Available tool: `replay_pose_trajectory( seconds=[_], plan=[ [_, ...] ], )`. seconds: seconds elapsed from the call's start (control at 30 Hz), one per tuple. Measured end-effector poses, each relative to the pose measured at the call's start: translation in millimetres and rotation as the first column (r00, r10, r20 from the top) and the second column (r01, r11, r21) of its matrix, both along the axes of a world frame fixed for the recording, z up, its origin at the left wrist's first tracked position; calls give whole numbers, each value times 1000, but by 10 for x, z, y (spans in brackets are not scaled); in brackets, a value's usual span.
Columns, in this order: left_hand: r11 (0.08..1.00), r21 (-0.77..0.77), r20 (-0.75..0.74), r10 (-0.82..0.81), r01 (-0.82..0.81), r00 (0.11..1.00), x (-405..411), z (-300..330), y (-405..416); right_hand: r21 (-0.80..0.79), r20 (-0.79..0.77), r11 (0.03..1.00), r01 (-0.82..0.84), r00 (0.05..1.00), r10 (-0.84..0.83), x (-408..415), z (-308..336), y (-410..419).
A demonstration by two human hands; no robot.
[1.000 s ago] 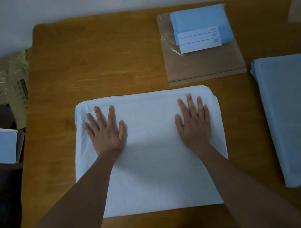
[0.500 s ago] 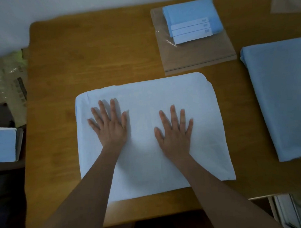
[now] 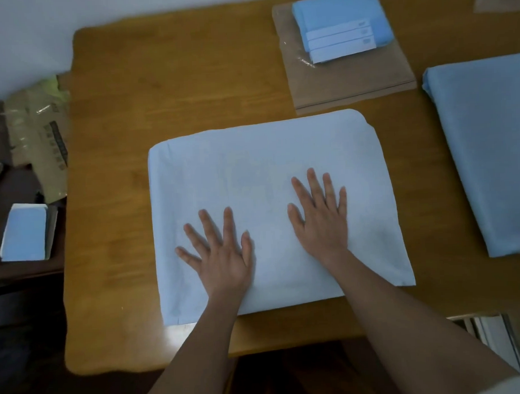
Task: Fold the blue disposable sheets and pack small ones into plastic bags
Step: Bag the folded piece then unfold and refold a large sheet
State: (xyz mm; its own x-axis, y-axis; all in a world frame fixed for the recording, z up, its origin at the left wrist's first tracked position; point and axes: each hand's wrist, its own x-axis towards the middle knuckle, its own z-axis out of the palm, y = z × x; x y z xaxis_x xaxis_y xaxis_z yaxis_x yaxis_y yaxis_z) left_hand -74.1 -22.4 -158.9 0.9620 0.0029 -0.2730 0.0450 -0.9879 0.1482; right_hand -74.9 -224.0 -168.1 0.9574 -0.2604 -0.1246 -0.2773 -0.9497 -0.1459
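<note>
Two flat hands were pressed on the folded blue sheet.
Left hand at 7 o'clock, right hand at 4; fingers were spread wide, nothing held; another fold was judged next.

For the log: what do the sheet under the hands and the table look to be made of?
Sheet: probably thin nonwoven disposable fabric; pale blue, matte, lying in soft folds with rounded corners under both flat hands (left, right). Table: wood or wood veneer, likely; orange-brown with visible grain streaks and a slight sheen near the front edge.
</note>
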Motion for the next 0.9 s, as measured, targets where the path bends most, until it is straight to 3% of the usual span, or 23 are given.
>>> replay_pose_trajectory(
  seconds=[0.57, 0.73, 0.9],
  plan=[
    [1000, -9, 24, -12, 12, 1000, 0, 38, -10, 10, 52, 996, 84, 995, -84, -339, -20, -493],
    [1000, -9, 3, -21, 21, 1000, 4, 27, -5, -2, -8, 996, 86, 996, -86, -335, 18, -467],
    [988, -140, -80, -70, 58, 994, 51, 42, 85, 131, -70, 947, 292, 956, -285, -460, 141, -89]
  ],
)
